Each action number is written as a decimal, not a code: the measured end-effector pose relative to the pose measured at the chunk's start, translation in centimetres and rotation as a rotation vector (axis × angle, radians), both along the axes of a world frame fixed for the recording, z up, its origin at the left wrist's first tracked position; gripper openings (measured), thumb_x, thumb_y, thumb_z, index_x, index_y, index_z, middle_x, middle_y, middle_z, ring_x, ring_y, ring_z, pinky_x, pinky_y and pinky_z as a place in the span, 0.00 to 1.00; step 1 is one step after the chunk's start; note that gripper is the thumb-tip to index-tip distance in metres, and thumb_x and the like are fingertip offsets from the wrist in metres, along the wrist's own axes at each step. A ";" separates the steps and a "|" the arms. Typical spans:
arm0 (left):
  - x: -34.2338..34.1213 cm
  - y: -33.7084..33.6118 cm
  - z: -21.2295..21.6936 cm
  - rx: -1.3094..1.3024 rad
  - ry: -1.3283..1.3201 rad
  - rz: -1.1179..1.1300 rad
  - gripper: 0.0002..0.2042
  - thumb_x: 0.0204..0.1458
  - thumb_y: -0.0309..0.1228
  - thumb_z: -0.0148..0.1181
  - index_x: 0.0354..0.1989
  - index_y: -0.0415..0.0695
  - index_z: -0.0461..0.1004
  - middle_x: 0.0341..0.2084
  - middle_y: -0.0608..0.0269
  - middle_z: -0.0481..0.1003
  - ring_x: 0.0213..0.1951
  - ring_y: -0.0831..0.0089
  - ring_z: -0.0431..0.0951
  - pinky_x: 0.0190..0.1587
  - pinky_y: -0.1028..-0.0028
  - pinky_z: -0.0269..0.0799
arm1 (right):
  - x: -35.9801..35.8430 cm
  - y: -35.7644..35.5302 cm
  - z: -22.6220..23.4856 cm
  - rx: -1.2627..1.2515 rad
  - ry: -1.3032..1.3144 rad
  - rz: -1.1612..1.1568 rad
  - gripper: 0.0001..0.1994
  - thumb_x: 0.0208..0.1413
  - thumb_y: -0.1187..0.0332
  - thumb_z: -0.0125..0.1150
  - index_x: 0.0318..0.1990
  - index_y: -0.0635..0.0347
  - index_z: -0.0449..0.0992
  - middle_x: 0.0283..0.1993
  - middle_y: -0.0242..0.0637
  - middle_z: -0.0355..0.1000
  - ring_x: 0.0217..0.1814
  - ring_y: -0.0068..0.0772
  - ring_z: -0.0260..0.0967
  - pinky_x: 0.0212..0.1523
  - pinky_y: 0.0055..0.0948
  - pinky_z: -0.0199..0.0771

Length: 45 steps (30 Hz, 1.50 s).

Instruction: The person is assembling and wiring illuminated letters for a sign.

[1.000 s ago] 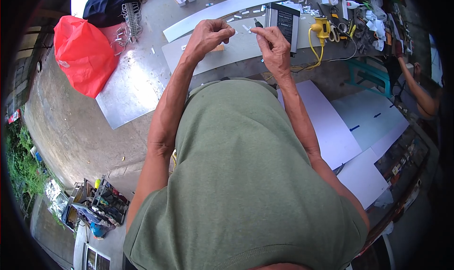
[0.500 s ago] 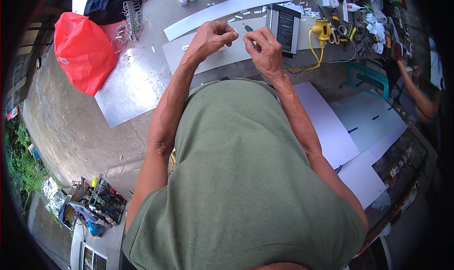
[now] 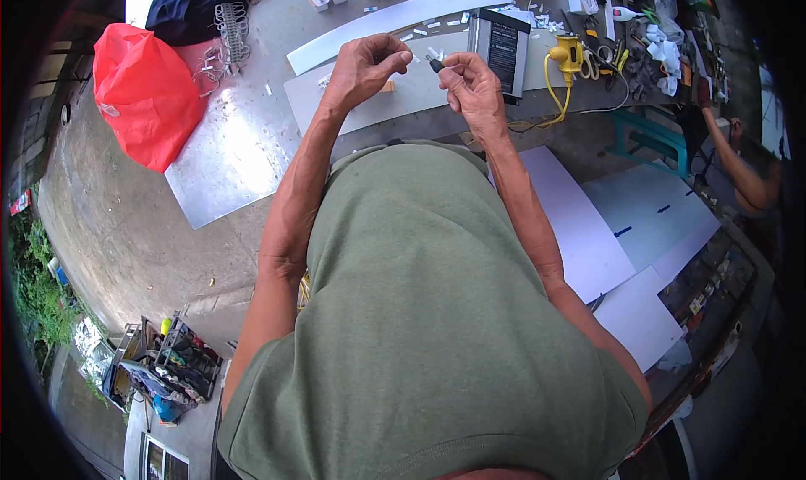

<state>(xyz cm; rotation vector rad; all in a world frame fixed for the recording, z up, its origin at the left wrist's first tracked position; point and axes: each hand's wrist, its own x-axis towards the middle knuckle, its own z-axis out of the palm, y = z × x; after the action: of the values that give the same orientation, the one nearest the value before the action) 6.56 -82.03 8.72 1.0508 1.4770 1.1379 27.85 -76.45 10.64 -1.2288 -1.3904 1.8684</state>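
Note:
Over the near edge of the metal worktable both my hands are raised in front of me. My left hand (image 3: 367,73) is closed, thumb and forefinger pressed together; whatever they pinch is hidden or too small to name. Between the fingertips of my right hand (image 3: 478,98) is a small dark piece with a pale tip (image 3: 435,63), pointing up and left. The two hands are a short gap apart. Beneath them lies a flat grey sheet (image 3: 306,98). A small tan block (image 3: 388,86) shows beside my left wrist.
A curved white strip (image 3: 378,22) and small white scraps lie beyond my hands. A dark-labelled flat box (image 3: 504,52), a yellow power socket (image 3: 568,56) and scissors (image 3: 590,63) are on the right. A red bag (image 3: 143,98) sits left. Another person's arm (image 3: 735,157) shows far right.
My right hand has turned, its fingers now lifted more around the dark piece, which sits lower. My left hand has shifted slightly left and up, widening the gap.

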 end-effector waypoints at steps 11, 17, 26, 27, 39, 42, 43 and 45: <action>-0.5 -0.4 0.6 -0.067 -0.029 0.023 0.15 0.57 0.40 0.67 0.37 0.36 0.81 0.24 0.64 0.79 0.29 0.78 0.77 0.36 0.76 0.74 | 0.3 0.5 -0.2 0.252 -0.228 -0.019 0.10 0.60 0.68 0.65 0.46 0.61 0.82 0.29 0.26 0.74 0.28 0.16 0.66 0.30 0.19 0.69; -0.4 -0.4 0.8 -0.081 0.002 0.005 0.15 0.57 0.40 0.67 0.35 0.37 0.81 0.24 0.63 0.79 0.29 0.78 0.77 0.35 0.76 0.74 | -0.1 0.4 0.3 0.323 -0.242 0.051 0.09 0.59 0.70 0.65 0.45 0.60 0.82 0.30 0.26 0.74 0.30 0.17 0.66 0.31 0.21 0.70; -0.4 -0.4 0.7 -0.084 -0.014 0.000 0.15 0.57 0.39 0.66 0.36 0.36 0.81 0.24 0.63 0.79 0.29 0.78 0.77 0.35 0.75 0.74 | -0.2 0.6 0.4 0.356 -0.266 0.072 0.08 0.59 0.72 0.64 0.45 0.59 0.82 0.32 0.26 0.73 0.29 0.17 0.66 0.31 0.21 0.70; -0.4 -0.4 0.7 -0.089 0.000 -0.008 0.15 0.57 0.39 0.66 0.36 0.36 0.81 0.25 0.63 0.79 0.29 0.78 0.77 0.36 0.75 0.74 | -0.1 0.6 0.3 0.355 -0.277 0.074 0.08 0.59 0.72 0.64 0.45 0.59 0.82 0.32 0.26 0.73 0.29 0.17 0.66 0.32 0.21 0.69; -0.4 -0.3 0.4 -0.100 0.022 -0.037 0.14 0.57 0.39 0.66 0.36 0.36 0.81 0.25 0.63 0.79 0.30 0.78 0.78 0.36 0.75 0.74 | 0.0 0.7 0.2 0.352 -0.280 0.102 0.08 0.59 0.72 0.64 0.45 0.58 0.83 0.35 0.26 0.75 0.32 0.17 0.68 0.33 0.21 0.70; -0.3 -0.3 0.4 -0.098 0.020 -0.041 0.14 0.57 0.38 0.66 0.35 0.36 0.81 0.24 0.63 0.79 0.29 0.78 0.78 0.36 0.75 0.74 | 0.0 0.7 0.1 0.371 -0.272 0.112 0.08 0.59 0.72 0.64 0.45 0.58 0.83 0.35 0.27 0.75 0.34 0.19 0.70 0.34 0.22 0.71; -0.3 -0.4 0.4 -0.096 0.019 -0.043 0.14 0.57 0.38 0.65 0.35 0.36 0.81 0.24 0.63 0.79 0.29 0.78 0.78 0.36 0.75 0.73 | 0.0 0.7 0.1 0.370 -0.272 0.112 0.08 0.59 0.72 0.64 0.45 0.58 0.83 0.35 0.27 0.75 0.34 0.19 0.70 0.34 0.22 0.71; -0.3 -0.3 0.4 -0.104 0.024 -0.045 0.14 0.57 0.38 0.65 0.35 0.36 0.81 0.24 0.63 0.79 0.29 0.78 0.78 0.36 0.75 0.73 | 0.0 0.7 0.1 0.373 -0.282 0.109 0.08 0.60 0.72 0.64 0.45 0.58 0.83 0.36 0.27 0.76 0.35 0.20 0.71 0.35 0.23 0.72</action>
<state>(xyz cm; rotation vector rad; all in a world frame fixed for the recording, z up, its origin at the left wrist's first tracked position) 6.29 -82.37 9.15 1.0236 1.5076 1.0088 27.86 -75.79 10.70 -1.2743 -1.8893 1.4471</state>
